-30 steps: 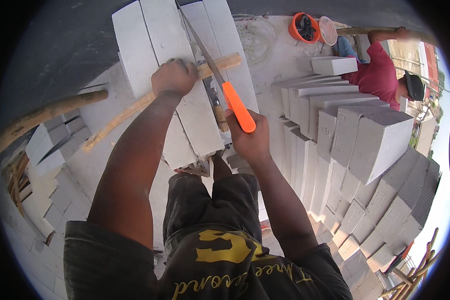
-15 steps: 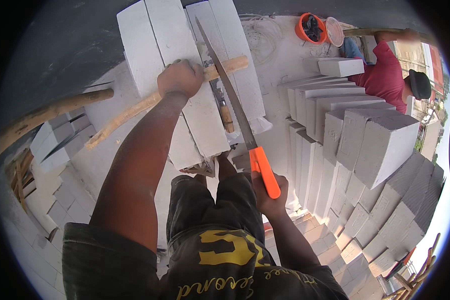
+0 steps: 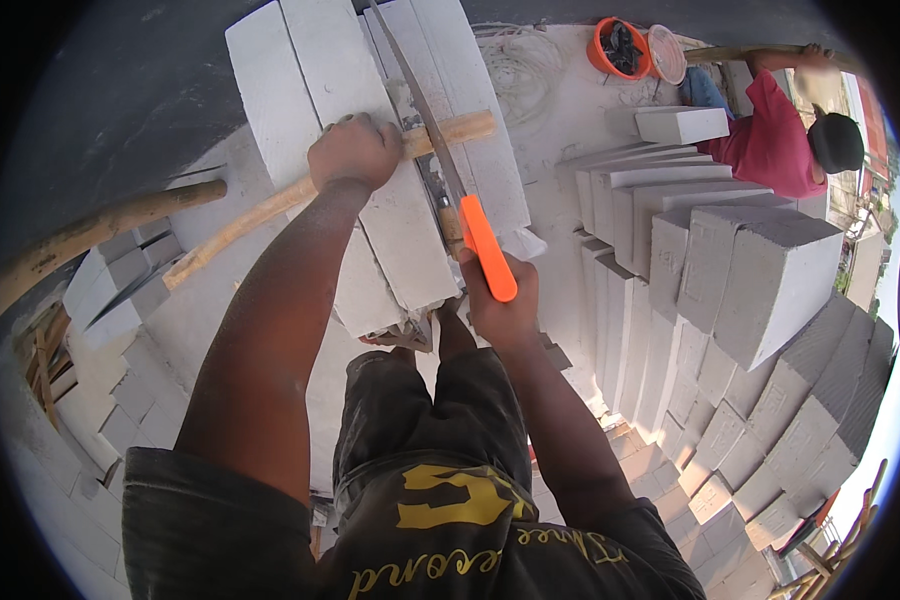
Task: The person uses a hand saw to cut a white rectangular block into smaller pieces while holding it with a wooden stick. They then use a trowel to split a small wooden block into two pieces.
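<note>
A pale wooden pole (image 3: 238, 228) lies slantwise across long white blocks (image 3: 338, 62). My left hand (image 3: 355, 152) is closed around it, pressing it against the blocks. In my right hand (image 3: 507, 308) is a hand saw (image 3: 485, 250) with an orange handle. Its long blade crosses the pole to the right of my left hand, near the pole's right end; whether the teeth have cut in, I cannot tell. Below the blade, a tool with a wooden handle (image 3: 451, 228) rests in the gap between the blocks, partly covered by the saw and my right hand.
Stacked white blocks (image 3: 760, 275) rise along the right side. A person in a red shirt (image 3: 770, 140) works behind them at the upper right. An orange bucket (image 3: 620, 50) with dark contents stands at the back. Another pole (image 3: 110, 235) leans at the left.
My right hand has pushed the saw forward and to the left, its blade sliding over the pole. My left hand stays nearly in place. The person at the right has shifted slightly.
</note>
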A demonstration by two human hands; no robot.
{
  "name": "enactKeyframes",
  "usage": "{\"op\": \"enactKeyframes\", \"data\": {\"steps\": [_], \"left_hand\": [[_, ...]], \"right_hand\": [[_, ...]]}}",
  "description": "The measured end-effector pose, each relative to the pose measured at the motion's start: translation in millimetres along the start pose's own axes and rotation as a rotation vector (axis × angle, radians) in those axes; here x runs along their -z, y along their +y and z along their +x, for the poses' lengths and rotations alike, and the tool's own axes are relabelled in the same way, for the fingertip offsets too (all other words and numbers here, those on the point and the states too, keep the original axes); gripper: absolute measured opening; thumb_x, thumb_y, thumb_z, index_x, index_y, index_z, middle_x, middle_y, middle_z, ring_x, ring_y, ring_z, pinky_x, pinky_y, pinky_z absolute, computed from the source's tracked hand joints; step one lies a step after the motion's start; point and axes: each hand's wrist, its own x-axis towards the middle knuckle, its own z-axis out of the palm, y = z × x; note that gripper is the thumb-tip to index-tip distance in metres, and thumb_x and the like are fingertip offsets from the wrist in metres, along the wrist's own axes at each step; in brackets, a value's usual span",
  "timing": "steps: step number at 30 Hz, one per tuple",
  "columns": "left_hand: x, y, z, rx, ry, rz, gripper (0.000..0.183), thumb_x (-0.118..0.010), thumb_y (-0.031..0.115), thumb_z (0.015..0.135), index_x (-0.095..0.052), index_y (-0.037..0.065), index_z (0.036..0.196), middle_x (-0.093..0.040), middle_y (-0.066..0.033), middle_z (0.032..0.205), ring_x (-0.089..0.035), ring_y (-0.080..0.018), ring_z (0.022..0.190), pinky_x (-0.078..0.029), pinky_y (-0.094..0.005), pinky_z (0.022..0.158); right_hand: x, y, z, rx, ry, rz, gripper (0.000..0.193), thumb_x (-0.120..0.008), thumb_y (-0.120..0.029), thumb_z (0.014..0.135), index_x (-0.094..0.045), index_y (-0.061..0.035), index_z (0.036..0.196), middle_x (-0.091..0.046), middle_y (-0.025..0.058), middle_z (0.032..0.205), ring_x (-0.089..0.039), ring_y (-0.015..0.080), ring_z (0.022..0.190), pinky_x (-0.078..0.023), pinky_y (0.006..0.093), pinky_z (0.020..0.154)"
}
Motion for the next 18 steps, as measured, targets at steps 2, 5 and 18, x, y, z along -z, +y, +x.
{"op": "enactKeyframes", "data": {"steps": [2,5,18], "left_hand": [[0.0,1.1,5.8,0.033,0.029,-0.003,0.048,-0.040,0.041,0.093,-0.072,0.007,0.105,-0.072,-0.0134,0.106,-0.068,-0.0309,0.103,-0.054,-0.0445,0.089],[2.8,-6.1,2.0,0.085,0.017,-0.002,0.048,-0.040,0.041,0.092,-0.073,0.008,0.104,-0.072,-0.0139,0.105,-0.069,-0.0308,0.103,-0.054,-0.0448,0.089],[-4.5,-7.9,4.6,0.012,0.071,0.022,0.048,-0.040,0.041,0.093,-0.072,0.008,0.106,-0.071,-0.0144,0.110,-0.068,-0.0302,0.104,-0.053,-0.0446,0.090]], "right_hand": [[-14.2,-5.4,15.3,-0.042,0.005,0.059,0.022,-0.063,-0.012,0.095,-0.062,0.0023,0.078,-0.051,0.0101,0.055,-0.045,0.0175,0.048,-0.036,0.0334,0.049],[11.1,29.4,-64.0,0.193,0.063,-0.010,0.021,-0.068,-0.010,0.091,-0.061,0.0014,0.074,-0.052,0.0092,0.054,-0.046,0.0169,0.046,-0.038,0.0313,0.049],[7.1,31.2,-38.8,0.108,0.046,0.107,0.023,-0.064,-0.010,0.094,-0.060,0.0011,0.074,-0.051,0.0048,0.053,-0.047,0.0136,0.047,-0.038,0.0313,0.049]]}}
